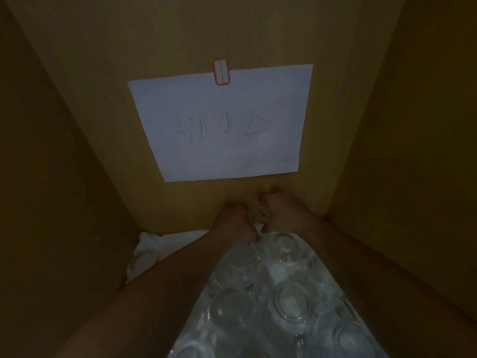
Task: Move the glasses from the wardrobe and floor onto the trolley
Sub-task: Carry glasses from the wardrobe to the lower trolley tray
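Dim wardrobe (77, 177): clear upturned glasses (291, 303)

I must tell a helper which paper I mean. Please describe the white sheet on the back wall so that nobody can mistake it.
Look at the wooden back wall of the wardrobe, above the glasses. The white sheet hangs there, just above both hands. It alone bears faint handwriting and a red-edged sticker at its top.

The picture is very dim, with a yellow-brown tone. The white paper (222, 125) is the brightest part. The glasses (281, 293) give weak pale reflections. Both arms are dark and soft. Wide-angle distortion bends the walls (51, 177) outward at the edges
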Motion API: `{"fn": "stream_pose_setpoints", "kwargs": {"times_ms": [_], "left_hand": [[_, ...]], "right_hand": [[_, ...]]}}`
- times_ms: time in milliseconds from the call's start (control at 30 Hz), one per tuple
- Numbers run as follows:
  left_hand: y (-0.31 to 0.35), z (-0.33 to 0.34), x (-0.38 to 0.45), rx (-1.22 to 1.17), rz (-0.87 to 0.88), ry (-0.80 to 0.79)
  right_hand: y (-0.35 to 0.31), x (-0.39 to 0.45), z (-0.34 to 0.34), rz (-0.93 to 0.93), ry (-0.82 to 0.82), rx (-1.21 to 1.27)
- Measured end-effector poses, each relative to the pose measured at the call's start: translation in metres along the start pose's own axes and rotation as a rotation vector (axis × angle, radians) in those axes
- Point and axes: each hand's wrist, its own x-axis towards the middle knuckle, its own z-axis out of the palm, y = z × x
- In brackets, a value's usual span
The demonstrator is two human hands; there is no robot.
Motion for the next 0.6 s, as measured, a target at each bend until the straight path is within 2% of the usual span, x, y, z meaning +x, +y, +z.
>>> {"fn": "stream_pose_setpoints", "kwargs": {"times_ms": [200, 300, 433, 600], "left_hand": [[-0.005, -0.012, -0.004, -0.174, -0.110, 0.113], [-0.006, -0.024, -0.011, -0.182, -0.148, 0.193], [-0.002, -0.046, -0.031, -0.171, -0.097, 0.297], [0.008, -0.083, -0.080, -0.166, -0.008, 0.489]], "right_hand": [[-0.003, -0.002, -0.002, 0.032, 0.028, 0.090], [-0.005, -0.006, -0.003, 0.046, 0.084, 0.105], [-0.017, -0.019, -0.018, 0.047, 0.212, 0.196], [-0.035, -0.052, -0.063, 0.085, 0.309, 0.106]]}}
